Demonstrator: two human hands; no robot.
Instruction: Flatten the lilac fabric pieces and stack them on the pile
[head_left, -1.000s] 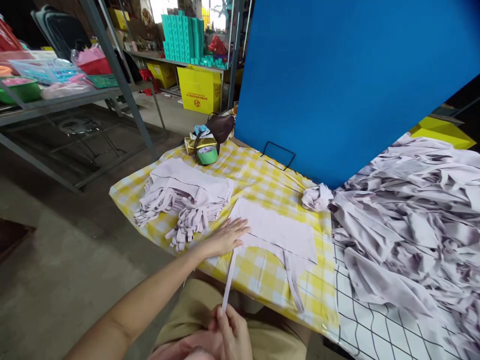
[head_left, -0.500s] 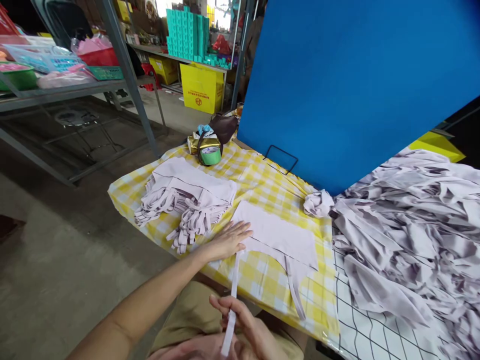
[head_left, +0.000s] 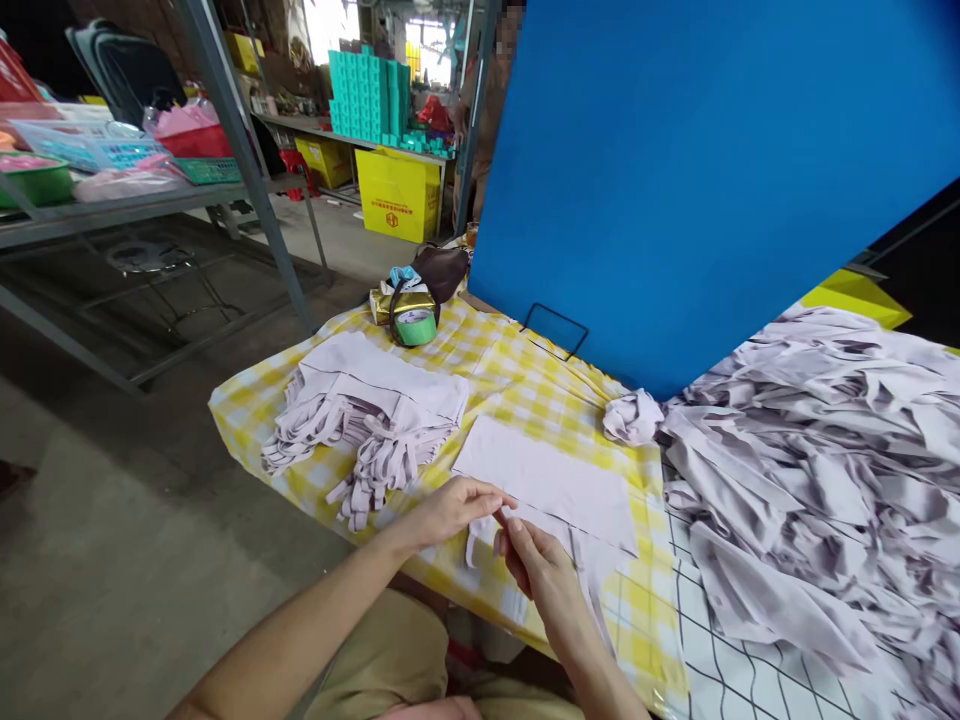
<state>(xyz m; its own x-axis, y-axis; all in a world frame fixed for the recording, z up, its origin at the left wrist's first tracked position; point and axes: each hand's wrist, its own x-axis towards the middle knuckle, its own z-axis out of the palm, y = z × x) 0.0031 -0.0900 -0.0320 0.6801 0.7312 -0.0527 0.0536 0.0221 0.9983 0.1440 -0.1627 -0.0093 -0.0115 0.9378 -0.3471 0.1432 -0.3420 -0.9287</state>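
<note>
A flat pale lilac cloth piece [head_left: 555, 480] with two hanging straps lies on the yellow checked tablecloth [head_left: 540, 390]. My left hand [head_left: 450, 508] and my right hand [head_left: 536, 565] meet at its near left corner, both pinching the left strap [head_left: 480, 532], which is bunched up between my fingers. To the left lies a neat stack of the same cloth pieces [head_left: 375, 410] with their straps hanging toward me.
A large heap of loose lilac cloth [head_left: 817, 460] covers the right side, with a crumpled ball [head_left: 634, 415] at its edge. A blue board [head_left: 697, 170] stands behind. A green tape roll [head_left: 415, 325] and a brown pouch [head_left: 441, 268] sit at the far corner. Metal shelving [head_left: 135, 190] stands left.
My right hand rose from my lap to the table, drawing the long strap up to the cloth's corner. My left hand lifted from lying flat and now pinches the strap too.
</note>
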